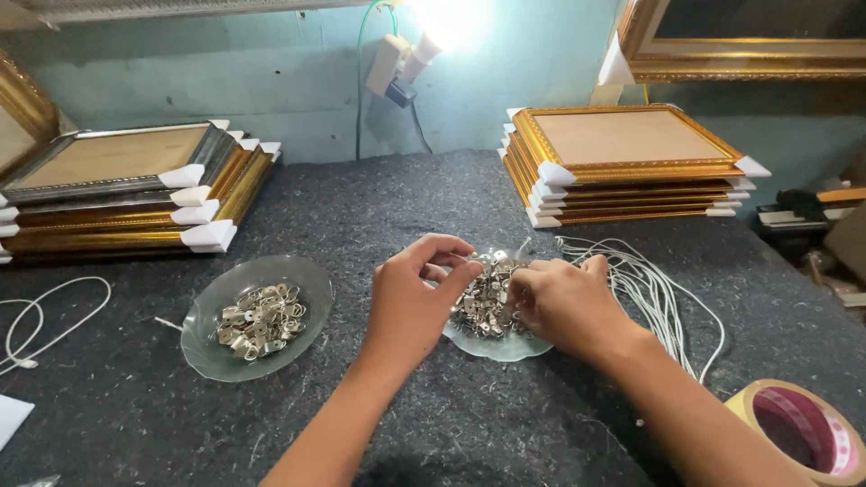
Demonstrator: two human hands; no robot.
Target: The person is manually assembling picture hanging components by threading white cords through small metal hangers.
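— Where are the hands?

— Both are over the clear glass dish of small silver metal hangers (pixel 487 302) at the middle of the dark grey felt-covered worktop (pixel 433 415). The left hand (pixel 410 302) has thumb and fingers curled together, pinching at the pile. The right hand (pixel 564 302) lies knuckles up across the dish; whether its grip is closed on anything, I cannot tell.

— What crowds them?

— A bundle of white cords (pixel 663 298) lies just beside the right hand. A second glass dish of metal hangers (pixel 257 320) sits near the left forearm. A roll of tan tape (pixel 803 428) rests by the right forearm.

— Further back?

— A stack of gold picture frames with white corner guards (pixel 622 162) at the right, a mixed silver and gold frame stack (pixel 126 185) at the left, and a loose white cable (pixel 45 320) at the left edge.
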